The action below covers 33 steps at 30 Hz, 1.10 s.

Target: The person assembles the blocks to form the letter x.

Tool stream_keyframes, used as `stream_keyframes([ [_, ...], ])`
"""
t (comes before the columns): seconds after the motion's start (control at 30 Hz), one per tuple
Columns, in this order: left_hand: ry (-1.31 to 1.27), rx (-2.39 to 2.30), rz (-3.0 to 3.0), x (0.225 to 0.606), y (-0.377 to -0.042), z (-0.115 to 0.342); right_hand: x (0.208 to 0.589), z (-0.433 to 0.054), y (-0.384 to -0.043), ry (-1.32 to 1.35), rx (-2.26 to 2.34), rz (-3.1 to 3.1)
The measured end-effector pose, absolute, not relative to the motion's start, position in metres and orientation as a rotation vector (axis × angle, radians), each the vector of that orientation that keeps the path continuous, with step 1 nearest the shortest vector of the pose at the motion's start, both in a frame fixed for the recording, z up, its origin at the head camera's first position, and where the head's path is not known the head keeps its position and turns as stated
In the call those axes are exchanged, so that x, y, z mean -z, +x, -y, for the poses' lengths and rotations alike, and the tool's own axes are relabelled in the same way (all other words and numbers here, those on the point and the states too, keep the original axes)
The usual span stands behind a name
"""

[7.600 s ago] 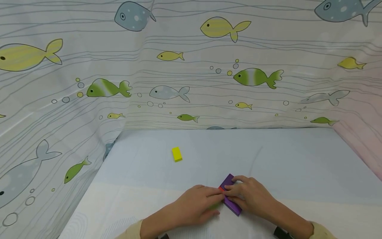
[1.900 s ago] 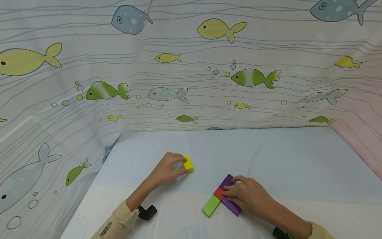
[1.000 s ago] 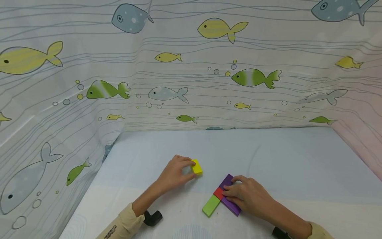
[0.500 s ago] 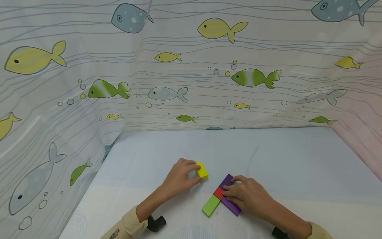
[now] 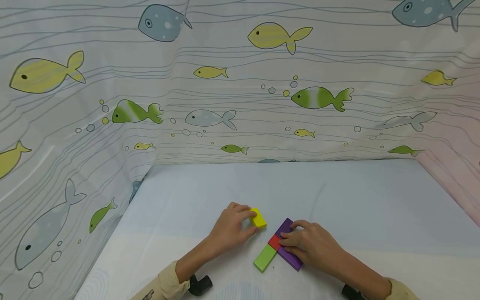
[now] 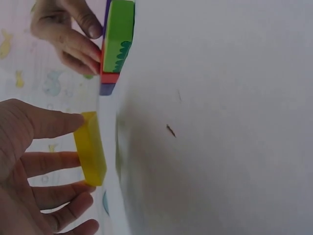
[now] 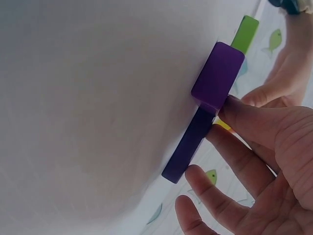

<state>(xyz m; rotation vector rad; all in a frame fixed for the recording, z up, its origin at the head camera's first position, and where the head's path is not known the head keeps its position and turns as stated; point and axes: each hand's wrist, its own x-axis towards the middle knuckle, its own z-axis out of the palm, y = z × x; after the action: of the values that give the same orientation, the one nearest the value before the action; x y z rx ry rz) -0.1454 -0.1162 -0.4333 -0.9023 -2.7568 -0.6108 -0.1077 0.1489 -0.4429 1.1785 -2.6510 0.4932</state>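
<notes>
My left hand (image 5: 230, 227) pinches a yellow block (image 5: 258, 218) between thumb and fingertips. In the left wrist view a strip of shadow lies below the yellow block (image 6: 91, 152), which is held close over the table. To its right, a small red block (image 5: 274, 242) adjoins a light green block (image 5: 264, 258) that runs toward the near left. Two purple blocks lie beside the red: a far one (image 5: 284, 226) and a near one (image 5: 290, 259). My right hand (image 5: 315, 246) rests its loosely bent fingertips on the purple blocks and at the red one's edge.
A pale cloth covers the table (image 5: 360, 200). A curtain (image 5: 270, 71) printed with fish hangs behind and at the left, with a pink panel (image 5: 457, 166) at the right. Black devices sit at both wrists, including the left wrist device (image 5: 200, 285).
My left hand has let the green block go, taken hold of the yellow block and carried it right and nearer to the other blocks. My right hand stays in place.
</notes>
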Motion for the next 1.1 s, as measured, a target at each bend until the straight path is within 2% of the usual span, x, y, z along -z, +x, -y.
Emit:
stream_keyframes([
  [1.1, -0.922, 0.479, 2.717, 0.448, -0.128, 0.098, 0.447, -0.15, -0.105, 1.14, -0.461, 2.695],
])
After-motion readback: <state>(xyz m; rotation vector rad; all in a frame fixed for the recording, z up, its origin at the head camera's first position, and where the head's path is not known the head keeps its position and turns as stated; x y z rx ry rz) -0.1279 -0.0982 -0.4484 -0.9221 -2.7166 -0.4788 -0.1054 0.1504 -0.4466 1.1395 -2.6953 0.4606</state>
